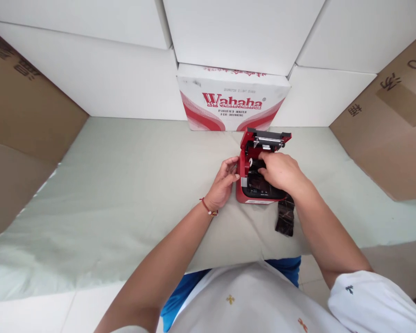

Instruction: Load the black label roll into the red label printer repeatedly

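Observation:
A red and black label printer (pixel 242 187) stands on the cloth with its lid (pixel 267 134) raised. My left hand (pixel 223 184) rests against the printer's left side, fingers apart and slightly bent, with the thumb near its front corner. Inside the printer, the thumb and fingers of my right hand (pixel 280 170) close around a dark ribbon roll, whose white core end (pixel 250 162) shows at the left. My palm covers the right part of the opening. A crumpled strip of shiny black ribbon (pixel 285 217) lies at the printer's front right, under my right forearm.
Behind the printer stands a white and red water carton (pixel 234 104) against stacked white boxes (pixel 242 32). Brown cardboard boxes flank the table on the left (pixel 24 106) and right (pixel 391 115). Pale green cloth (pixel 125 185) covers the table, whose front edge is near my body.

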`<action>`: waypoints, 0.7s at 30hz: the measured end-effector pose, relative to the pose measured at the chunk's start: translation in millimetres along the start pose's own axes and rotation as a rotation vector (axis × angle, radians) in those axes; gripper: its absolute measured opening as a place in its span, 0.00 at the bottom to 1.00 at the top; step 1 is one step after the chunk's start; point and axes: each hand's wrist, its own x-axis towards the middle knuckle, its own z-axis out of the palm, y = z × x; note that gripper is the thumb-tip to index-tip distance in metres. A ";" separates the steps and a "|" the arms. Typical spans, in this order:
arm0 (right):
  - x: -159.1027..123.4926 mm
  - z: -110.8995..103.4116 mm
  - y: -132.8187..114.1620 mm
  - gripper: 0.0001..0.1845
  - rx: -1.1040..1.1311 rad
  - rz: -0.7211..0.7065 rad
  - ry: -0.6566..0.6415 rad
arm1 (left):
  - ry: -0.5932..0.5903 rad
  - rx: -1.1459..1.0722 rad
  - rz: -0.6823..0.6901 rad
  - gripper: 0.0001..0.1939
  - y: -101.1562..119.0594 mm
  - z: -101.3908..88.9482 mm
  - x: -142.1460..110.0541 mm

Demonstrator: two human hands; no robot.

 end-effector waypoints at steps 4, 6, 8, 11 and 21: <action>-37.6 -4.3 15.7 0.17 0.381 -0.031 0.179 | 0.021 0.000 -0.031 0.25 -1.7 -1.7 -0.1; -61.2 -5.6 35.9 0.18 0.617 -0.009 0.275 | 0.034 -0.006 -0.037 0.24 -2.2 -2.7 -0.1; -83.1 -4.2 65.2 0.20 0.732 0.086 0.383 | 0.048 -0.004 -0.046 0.23 -2.3 -2.9 0.3; -105.5 7.6 116.3 0.27 0.735 0.261 0.355 | 0.089 -0.011 -0.061 0.20 -2.0 -1.4 2.1; -98.4 76.5 152.8 0.26 0.577 0.202 0.194 | 0.367 0.041 0.025 0.04 2.3 8.0 -2.8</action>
